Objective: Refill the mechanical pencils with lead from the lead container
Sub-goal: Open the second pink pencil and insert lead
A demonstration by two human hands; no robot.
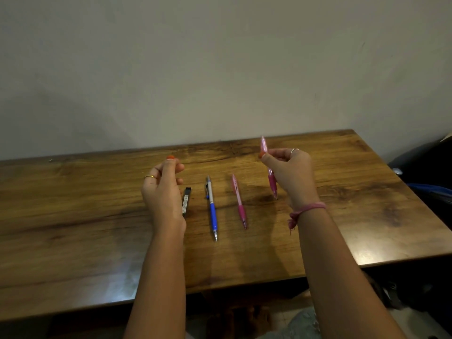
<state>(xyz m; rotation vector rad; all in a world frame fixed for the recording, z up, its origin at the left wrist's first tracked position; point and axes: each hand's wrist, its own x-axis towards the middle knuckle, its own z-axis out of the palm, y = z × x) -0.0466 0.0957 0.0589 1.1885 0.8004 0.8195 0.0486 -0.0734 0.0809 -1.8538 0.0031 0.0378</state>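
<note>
Head view, seated person at a wooden tabletop set against a plain wall. Right hand raised above the surface, fingers curled round a pink mechanical pencil, held near-upright w/ tip pointing down just over the wood and cap end rising above the thumb. Left hand also raised, fingers loosely curled w/ thumb near the forefinger; whether anything small is pinched there cannot be told. Lying on the tabletop btwn the hands, left to right: black lead container, partly hidden behind the left hand; blue-and-silver mechanical pencil; second pink mechanical pencil. All three lie roughly parallel, apart from one another, pencil tips toward the person. Pink thread band on right wrist; ring on each hand.
</note>
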